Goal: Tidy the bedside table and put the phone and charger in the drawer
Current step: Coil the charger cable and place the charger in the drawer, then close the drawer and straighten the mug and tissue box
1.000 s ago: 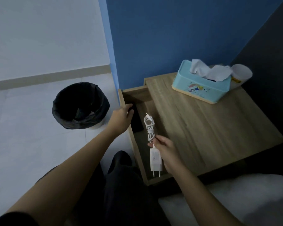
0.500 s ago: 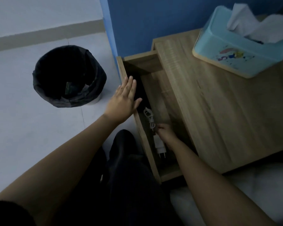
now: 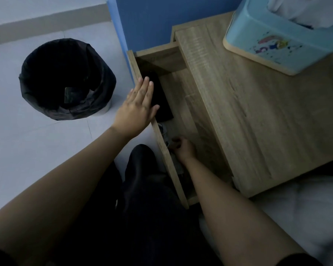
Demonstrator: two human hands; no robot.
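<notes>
Inside the open drawer, the right hand curls around the charger, near the phone. Left hand rests flat, open, on the drawer front. The floppy, light cable is probably best held by its plug.

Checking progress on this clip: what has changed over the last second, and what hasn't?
The right hand carried the charger from above the drawer down into it, fingers curled at it. The left hand opened flat over the drawer front. The phone in the drawer, tissue box and bin stayed put.
</notes>
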